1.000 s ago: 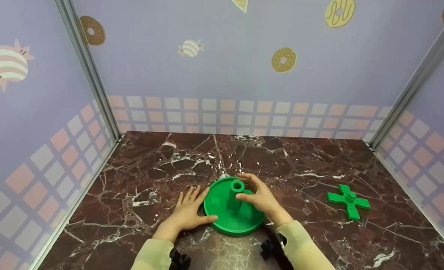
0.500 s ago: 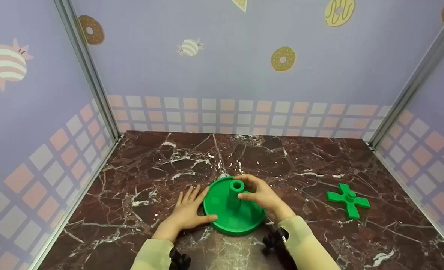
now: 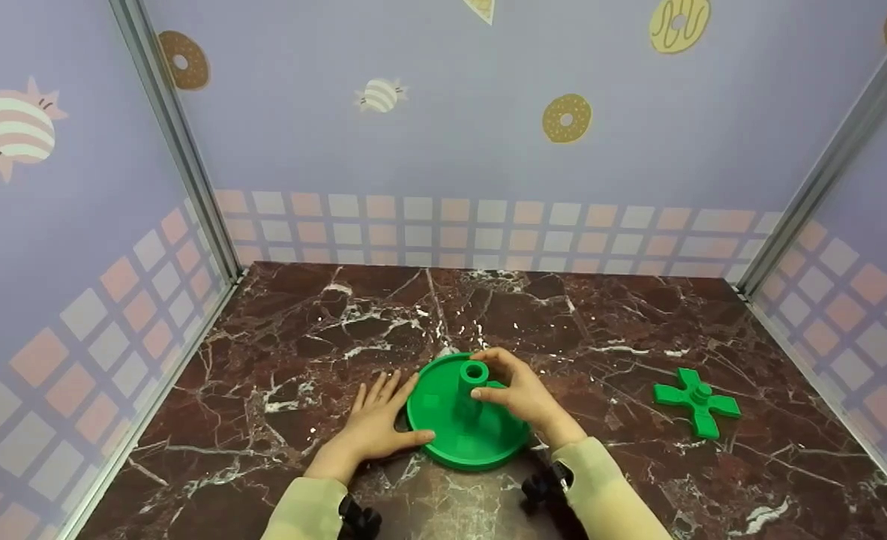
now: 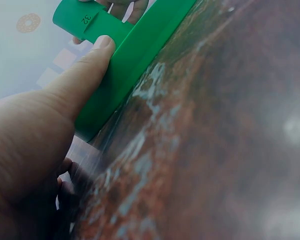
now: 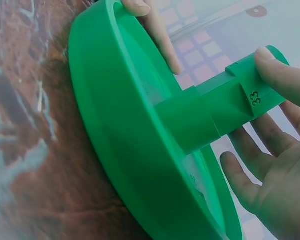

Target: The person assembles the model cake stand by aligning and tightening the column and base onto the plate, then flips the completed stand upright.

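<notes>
A round green plastic tray (image 3: 430,427) with a raised rim lies flat on the table. From its middle rises an upright green hollow tube (image 3: 473,388), marked 33 in the right wrist view. My right hand (image 3: 525,397) holds this tube near its top, thumb on the near side and fingers round the back. My left hand (image 3: 376,427) rests at the tray's left side with straight, spread fingers on the table. Its thumb (image 4: 92,65) lies over the rim. The tube's foot is partly hidden by the right hand in the head view.
A green cross-shaped piece (image 3: 696,403) with a short round peg lies on the marble-patterned table (image 3: 563,495), to the right of the right hand. Purple printed walls stand at the back (image 3: 458,150) and on both sides.
My right hand shifted slightly right along the tube's side, then came back left. The tray, the left hand and the cross-shaped piece have stayed put.
</notes>
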